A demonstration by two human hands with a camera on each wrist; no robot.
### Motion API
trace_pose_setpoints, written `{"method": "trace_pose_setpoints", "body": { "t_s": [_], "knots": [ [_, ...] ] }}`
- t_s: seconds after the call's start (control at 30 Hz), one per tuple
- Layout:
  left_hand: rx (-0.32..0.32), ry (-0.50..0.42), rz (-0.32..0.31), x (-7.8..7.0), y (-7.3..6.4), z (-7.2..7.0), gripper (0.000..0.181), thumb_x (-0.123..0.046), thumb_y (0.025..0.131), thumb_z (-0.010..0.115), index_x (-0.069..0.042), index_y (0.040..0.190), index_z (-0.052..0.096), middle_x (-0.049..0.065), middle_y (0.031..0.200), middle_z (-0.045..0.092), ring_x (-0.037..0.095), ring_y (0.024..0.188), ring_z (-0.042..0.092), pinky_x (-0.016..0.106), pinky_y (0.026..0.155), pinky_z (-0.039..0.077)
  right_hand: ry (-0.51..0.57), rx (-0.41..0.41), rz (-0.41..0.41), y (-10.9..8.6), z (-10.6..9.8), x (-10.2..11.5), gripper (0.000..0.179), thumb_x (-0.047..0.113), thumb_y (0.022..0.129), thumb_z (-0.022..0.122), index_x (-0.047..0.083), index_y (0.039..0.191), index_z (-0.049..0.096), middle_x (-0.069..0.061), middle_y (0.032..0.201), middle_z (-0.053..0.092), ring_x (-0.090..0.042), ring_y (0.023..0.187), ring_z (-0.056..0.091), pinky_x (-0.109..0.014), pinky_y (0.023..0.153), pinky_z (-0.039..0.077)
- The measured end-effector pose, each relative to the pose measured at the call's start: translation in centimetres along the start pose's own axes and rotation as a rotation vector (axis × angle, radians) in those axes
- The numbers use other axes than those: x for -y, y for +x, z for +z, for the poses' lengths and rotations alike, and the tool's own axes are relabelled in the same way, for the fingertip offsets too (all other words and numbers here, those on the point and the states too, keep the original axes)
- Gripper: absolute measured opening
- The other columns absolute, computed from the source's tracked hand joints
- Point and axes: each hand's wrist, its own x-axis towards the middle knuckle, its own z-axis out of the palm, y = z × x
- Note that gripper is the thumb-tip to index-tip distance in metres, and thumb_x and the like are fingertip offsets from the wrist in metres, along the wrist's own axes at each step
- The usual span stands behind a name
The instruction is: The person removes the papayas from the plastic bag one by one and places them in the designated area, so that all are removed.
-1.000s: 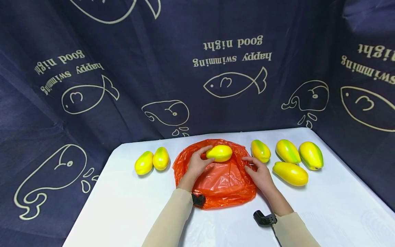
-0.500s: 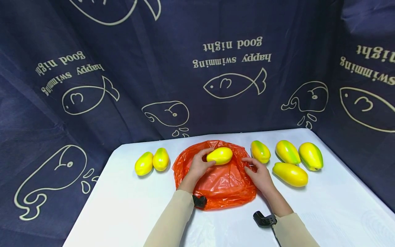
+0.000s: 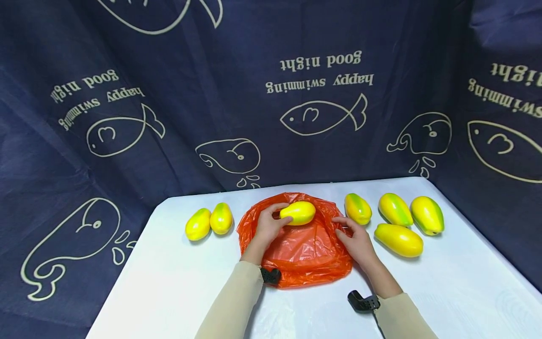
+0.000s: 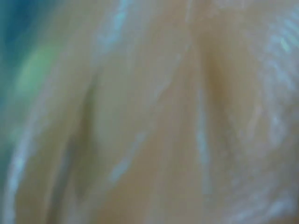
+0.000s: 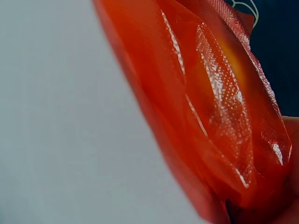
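A red plastic bag (image 3: 302, 247) lies spread with its mouth wide in the middle of the table. Inside its outline, my left hand (image 3: 267, 228) grips a yellow papaya (image 3: 299, 213) from the left, thumb on the near side and fingers on the far side. My right hand (image 3: 355, 240) pinches the bag's right rim. In the right wrist view the shiny bag film (image 5: 187, 102) stretches across, with part of the hand at the right edge and a yellowish shape showing through. Blurred skin fills most of the left wrist view.
Two papayas (image 3: 198, 224) (image 3: 221, 218) lie left of the bag on the white table (image 3: 148, 278). Several more, including a nearer yellow papaya (image 3: 399, 240), lie to its right. A dark blue fish-print curtain (image 3: 237, 99) rises behind and beside the table.
My left hand and the papaya have come slightly nearer, then shifted a little to the left over the bag. The right hand has stayed at the bag's rim.
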Motion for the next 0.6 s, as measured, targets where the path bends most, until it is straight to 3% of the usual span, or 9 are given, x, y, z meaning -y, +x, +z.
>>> {"method": "trace_pose_setpoints", "body": {
  "t_s": [0.37,0.6],
  "knots": [
    [-0.029,-0.029,-0.017,-0.4,-0.4,-1.3,0.042,-0.017,0.087,0.078,-0.023,0.127,0.068,0.002,0.132,0.064,0.023,0.118,0.058,0.039,0.104,0.054,-0.014,-0.005,-0.002,0.1,0.1,-0.3,0.038,0.016,0.101,0.054,0.020,0.139,0.055,-0.013,0.144,0.052,-0.032,0.131,0.049,-0.051,0.108,0.050],
    [-0.036,-0.054,0.021,-1.0,-0.7,-2.3,0.042,-0.019,0.088,0.076,-0.023,0.129,0.067,0.001,0.132,0.064,0.023,0.120,0.057,0.039,0.106,0.052,-0.014,-0.009,-0.009,0.3,0.1,-0.5,0.038,0.015,0.101,0.054,0.020,0.139,0.055,-0.012,0.144,0.052,-0.032,0.130,0.050,-0.051,0.106,0.050]
  ]
}}
